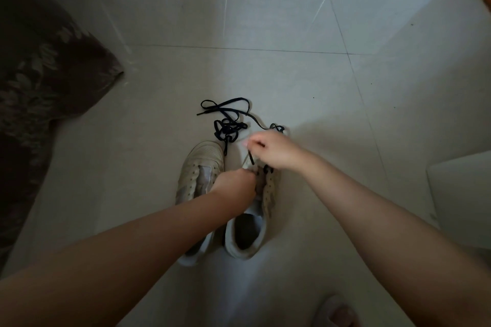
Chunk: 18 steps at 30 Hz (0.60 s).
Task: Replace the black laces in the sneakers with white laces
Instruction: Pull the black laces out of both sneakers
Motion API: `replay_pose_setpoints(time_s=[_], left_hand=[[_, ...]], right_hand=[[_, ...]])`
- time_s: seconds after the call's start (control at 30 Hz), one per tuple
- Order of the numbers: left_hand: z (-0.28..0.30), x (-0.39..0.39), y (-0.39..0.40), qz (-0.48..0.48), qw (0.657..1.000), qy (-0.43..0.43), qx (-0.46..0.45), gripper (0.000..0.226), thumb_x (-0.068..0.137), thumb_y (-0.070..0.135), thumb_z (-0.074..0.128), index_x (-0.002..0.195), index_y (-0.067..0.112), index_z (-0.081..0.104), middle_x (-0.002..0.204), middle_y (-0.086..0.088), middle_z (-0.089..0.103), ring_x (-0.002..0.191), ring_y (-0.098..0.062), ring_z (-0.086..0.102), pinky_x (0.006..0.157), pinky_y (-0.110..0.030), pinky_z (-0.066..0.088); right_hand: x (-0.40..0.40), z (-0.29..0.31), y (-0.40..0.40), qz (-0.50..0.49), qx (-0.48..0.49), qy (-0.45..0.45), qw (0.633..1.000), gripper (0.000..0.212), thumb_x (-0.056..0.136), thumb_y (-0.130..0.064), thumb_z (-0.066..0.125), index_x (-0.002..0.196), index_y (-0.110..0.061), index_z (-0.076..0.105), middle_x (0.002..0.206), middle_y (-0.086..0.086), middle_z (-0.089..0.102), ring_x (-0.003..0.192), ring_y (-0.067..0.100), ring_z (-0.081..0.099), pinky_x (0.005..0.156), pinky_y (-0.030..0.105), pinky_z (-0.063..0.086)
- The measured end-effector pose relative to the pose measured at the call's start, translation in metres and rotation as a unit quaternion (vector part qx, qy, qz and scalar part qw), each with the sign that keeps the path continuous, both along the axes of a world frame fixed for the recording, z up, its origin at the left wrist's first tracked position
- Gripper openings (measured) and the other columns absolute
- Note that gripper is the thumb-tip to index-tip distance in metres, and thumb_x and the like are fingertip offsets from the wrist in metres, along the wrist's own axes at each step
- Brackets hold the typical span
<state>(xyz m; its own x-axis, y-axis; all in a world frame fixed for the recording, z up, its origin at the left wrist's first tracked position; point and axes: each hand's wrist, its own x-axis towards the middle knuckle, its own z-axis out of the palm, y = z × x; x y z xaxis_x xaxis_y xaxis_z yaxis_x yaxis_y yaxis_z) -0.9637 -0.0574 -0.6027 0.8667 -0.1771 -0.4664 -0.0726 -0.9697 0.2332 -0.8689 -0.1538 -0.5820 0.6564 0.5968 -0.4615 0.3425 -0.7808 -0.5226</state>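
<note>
Pinching a black lace end (250, 157), your right hand (268, 150) lifts it above the right cream-white sneaker (255, 210), where the lace runs down into the upper eyelets. Your left hand (233, 186) curls against that shoe's tongue; whether its grip holds anything, you cannot tell. Just beside stands the left cream-white sneaker (199, 167), unlaced. Beyond both toes, a loose black flat lace (228, 125) lies tangled on the pale tiled floor (265, 74).

- My right hand (268, 150) pinches a black lace (250, 156) above the right sneaker (269, 188).
- My left hand (235, 184) grips that sneaker at its tongue, fingers curled.
- The left sneaker (198, 167) sits touching it, unlaced.
- A loose black lace tangle (228, 125) lies on the floor (265, 74) just beyond the sneaker's toe.
</note>
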Motion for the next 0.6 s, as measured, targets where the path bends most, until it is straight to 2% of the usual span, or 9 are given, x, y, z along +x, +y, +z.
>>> replay_pose_setpoints(time_s=[0.07, 0.17, 0.27, 0.33, 0.37, 0.43, 0.47, 0.53, 0.6], left_hand=[[0.0, 0.001, 0.0, 0.006, 1.0, 0.009, 0.003, 0.023, 0.098, 0.013, 0.037, 0.108, 0.008, 0.057, 0.101, -0.009, 0.064, 0.087, -0.025, 0.064, 0.061, -0.029, 0.042], [-0.001, 0.003, 0.0, 0.018, 1.0, 0.02, -0.002, 0.023, 0.097, 0.013, 0.037, 0.107, 0.008, 0.057, 0.097, -0.008, 0.063, 0.083, -0.023, 0.063, 0.061, -0.029, 0.045], [0.0, 0.0, 0.001, 0.034, 0.999, 0.011, -0.015, 0.023, 0.097, 0.016, 0.037, 0.112, 0.009, 0.052, 0.096, -0.008, 0.063, 0.082, -0.024, 0.063, 0.061, -0.03, 0.044], [0.003, -0.006, 0.002, 0.037, 0.998, -0.028, -0.031, 0.023, 0.098, 0.023, 0.037, 0.115, 0.012, 0.046, 0.089, -0.005, 0.064, 0.075, -0.025, 0.063, 0.059, -0.031, 0.045], [0.004, -0.009, 0.002, 0.03, 0.997, -0.055, -0.041, 0.023, 0.098, 0.029, 0.036, 0.114, 0.014, 0.044, 0.083, -0.002, 0.061, 0.072, -0.024, 0.063, 0.058, -0.03, 0.046], [0.008, -0.014, 0.001, 0.016, 0.994, -0.089, -0.062, 0.025, 0.098, 0.04, 0.035, 0.103, 0.019, 0.045, 0.077, 0.003, 0.053, 0.07, -0.021, 0.061, 0.059, -0.029, 0.046], [0.009, -0.016, -0.001, 0.017, 0.993, -0.089, -0.07, 0.027, 0.097, 0.046, 0.035, 0.094, 0.021, 0.046, 0.077, 0.004, 0.052, 0.071, -0.02, 0.061, 0.06, -0.028, 0.047], [0.007, -0.016, -0.005, 0.023, 0.996, -0.06, -0.069, 0.036, 0.094, 0.053, 0.038, 0.08, 0.021, 0.045, 0.078, 0.002, 0.057, 0.07, -0.019, 0.061, 0.062, -0.029, 0.051], [0.002, -0.013, -0.009, 0.019, 0.999, -0.028, -0.042, 0.045, 0.091, 0.058, 0.04, 0.075, 0.018, 0.054, 0.079, 0.0, 0.06, 0.069, -0.017, 0.06, 0.063, -0.029, 0.052]], right_hand=[[0.006, 0.01, -0.006, -0.13, 0.106, 0.019, 0.986, 0.041, 0.099, -0.032, 0.046, 0.059, -0.021, 0.042, 0.063, 0.0, 0.048, 0.059, 0.013, 0.042, 0.059, 0.031, 0.036], [0.022, 0.025, -0.02, -0.303, 0.222, 0.044, 0.926, 0.037, 0.098, -0.029, 0.048, 0.062, -0.02, 0.046, 0.057, -0.002, 0.039, 0.052, 0.014, 0.032, 0.052, 0.027, 0.029], [0.034, 0.019, -0.028, -0.346, 0.183, 0.041, 0.919, 0.019, 0.097, -0.028, 0.049, 0.087, -0.015, 0.059, 0.079, 0.002, 0.058, 0.057, 0.011, 0.05, 0.054, 0.016, 0.04], [0.027, 0.003, -0.035, -0.332, 0.096, -0.008, 0.938, 0.029, 0.093, -0.033, 0.055, 0.115, -0.015, 0.055, 0.114, 0.005, 0.054, 0.082, 0.018, 0.062, 0.076, 0.022, 0.05], [0.019, -0.006, -0.041, -0.306, 0.049, -0.058, 0.949, 0.033, 0.091, -0.035, 0.057, 0.118, -0.016, 0.053, 0.119, 0.005, 0.049, 0.09, 0.021, 0.061, 0.084, 0.028, 0.048], [-0.003, -0.019, -0.052, -0.24, -0.012, -0.144, 0.96, 0.02, 0.089, -0.038, 0.059, 0.095, -0.019, 0.058, 0.103, 0.004, 0.053, 0.089, 0.021, 0.057, 0.078, 0.032, 0.045], [-0.011, -0.026, -0.057, -0.213, -0.038, -0.13, 0.968, 0.021, 0.089, -0.04, 0.059, 0.082, -0.02, 0.057, 0.09, 0.003, 0.056, 0.083, 0.021, 0.056, 0.072, 0.031, 0.044], [-0.024, -0.04, -0.064, -0.195, -0.068, -0.027, 0.978, 0.033, 0.088, -0.042, 0.061, 0.068, -0.016, 0.053, 0.068, 0.004, 0.053, 0.069, 0.02, 0.053, 0.063, 0.03, 0.039], [-0.031, -0.048, -0.064, -0.211, -0.055, 0.043, 0.975, 0.039, 0.087, -0.042, 0.063, 0.064, -0.013, 0.052, 0.062, 0.008, 0.049, 0.061, 0.02, 0.049, 0.059, 0.03, 0.034]])
